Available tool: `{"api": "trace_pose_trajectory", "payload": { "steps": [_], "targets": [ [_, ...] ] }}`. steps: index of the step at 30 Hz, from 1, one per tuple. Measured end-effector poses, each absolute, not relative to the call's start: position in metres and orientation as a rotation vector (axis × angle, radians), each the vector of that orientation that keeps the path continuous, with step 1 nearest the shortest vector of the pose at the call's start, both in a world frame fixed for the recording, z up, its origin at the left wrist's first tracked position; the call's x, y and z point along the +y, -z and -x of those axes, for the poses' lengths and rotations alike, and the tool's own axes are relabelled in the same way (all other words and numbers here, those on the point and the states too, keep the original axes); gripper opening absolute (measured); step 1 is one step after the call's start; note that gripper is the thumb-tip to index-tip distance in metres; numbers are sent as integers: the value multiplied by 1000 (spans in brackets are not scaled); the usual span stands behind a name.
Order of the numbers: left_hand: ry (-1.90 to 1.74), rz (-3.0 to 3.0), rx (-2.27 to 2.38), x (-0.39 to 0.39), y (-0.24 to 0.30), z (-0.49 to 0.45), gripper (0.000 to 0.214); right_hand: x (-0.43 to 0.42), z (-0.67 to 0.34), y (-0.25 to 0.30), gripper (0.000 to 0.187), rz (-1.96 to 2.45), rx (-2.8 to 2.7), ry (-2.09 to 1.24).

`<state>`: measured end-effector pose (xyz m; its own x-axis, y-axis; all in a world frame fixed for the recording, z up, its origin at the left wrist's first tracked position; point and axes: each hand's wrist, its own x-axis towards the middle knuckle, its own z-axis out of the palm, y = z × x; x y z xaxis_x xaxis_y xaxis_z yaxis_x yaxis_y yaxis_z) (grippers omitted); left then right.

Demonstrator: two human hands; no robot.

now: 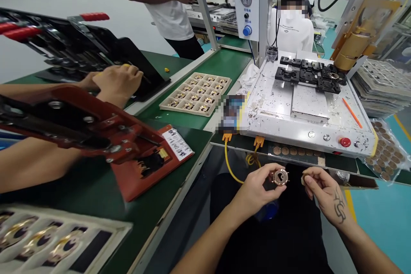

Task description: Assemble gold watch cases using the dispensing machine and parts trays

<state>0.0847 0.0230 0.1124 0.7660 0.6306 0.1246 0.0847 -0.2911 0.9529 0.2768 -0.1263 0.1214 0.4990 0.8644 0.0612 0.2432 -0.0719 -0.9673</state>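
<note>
Held between the thumb and fingers of my left hand is a gold-coloured round watch case, its lugs showing and a dark shape in its face. A short gap to the right, my right hand pinches a small thin brownish piece, seen partly edge-on; its exact kind is hard to make out. Both hands are over my lap, in front of the white machine's base. Round brown discs lie in a clear plastic sheet at the right, and a similar strip lies below the machine's front.
A compartment tray of watch parts sits on the green bench; another tray is nearer. A co-worker's hands work behind a red press. Black fixtures and a red stop button are on the machine. Yellow cables hang in front.
</note>
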Motion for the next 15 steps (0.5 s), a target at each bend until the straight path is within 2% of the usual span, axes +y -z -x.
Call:
{"api": "trace_pose_trajectory", "payload": {
  "steps": [2, 8, 15],
  "targets": [
    [-613, -1715, 601, 12, -123, -80, 41, -126, -271, -131, 29, 1508, -814, -846],
    [-584, -1051, 597, -11, -138, -74, 45, -113, -264, -128, 28, 1283, -611, -1133],
    [-525, -753, 613, -13, -138, -71, 63, -109, -263, -142, 29, 1343, -745, -1123]
  ]
}}
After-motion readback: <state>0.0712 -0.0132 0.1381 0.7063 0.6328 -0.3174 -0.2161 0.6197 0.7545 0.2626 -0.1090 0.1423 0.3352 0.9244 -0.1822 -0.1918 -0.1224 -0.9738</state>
